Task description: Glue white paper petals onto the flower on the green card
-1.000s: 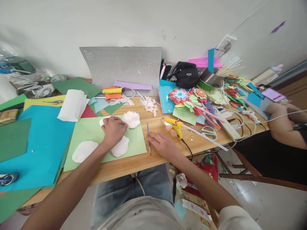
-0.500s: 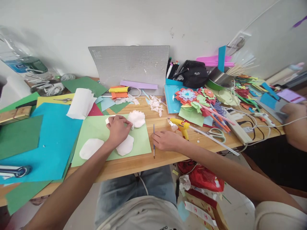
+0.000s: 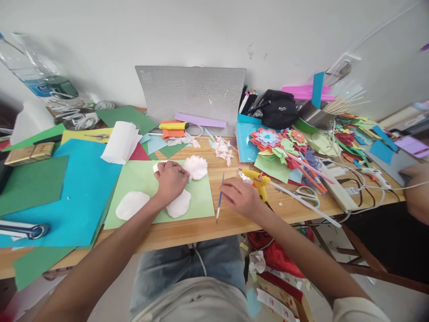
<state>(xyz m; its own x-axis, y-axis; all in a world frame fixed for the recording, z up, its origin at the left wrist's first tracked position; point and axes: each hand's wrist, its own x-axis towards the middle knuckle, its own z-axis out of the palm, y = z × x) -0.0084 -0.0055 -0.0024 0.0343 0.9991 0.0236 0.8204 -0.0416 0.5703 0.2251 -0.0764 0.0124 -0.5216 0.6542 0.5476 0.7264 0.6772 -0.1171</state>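
Note:
My left hand (image 3: 172,181) is closed over the light green sheet (image 3: 206,201), its fingertips at the left edge of a ruffled white paper flower (image 3: 196,167). A small white piece (image 3: 155,168) juts out on that hand's far left; the palm hides the rest. Two flat white paper rounds lie on the sheet, one (image 3: 133,205) left of my forearm, the other (image 3: 179,204) just below my hand. Between the fingers of my right hand (image 3: 240,197) is a thin blue paintbrush (image 3: 220,199), tilted, its dark tip pointing down toward the table's front edge.
A yellow glue gun (image 3: 258,179) and scissors (image 3: 306,195) lie right of my right hand. Layered paper flowers (image 3: 268,138) rest behind them. White scraps (image 3: 224,150) and a white paper roll (image 3: 121,142) lie farther back. Another person's arm (image 3: 417,192) shows at the right edge.
My right hand has lifted the paintbrush from the table; it has gone from nearly straight to tilted. My left hand stays by the white flower. The whole view has shifted slightly.

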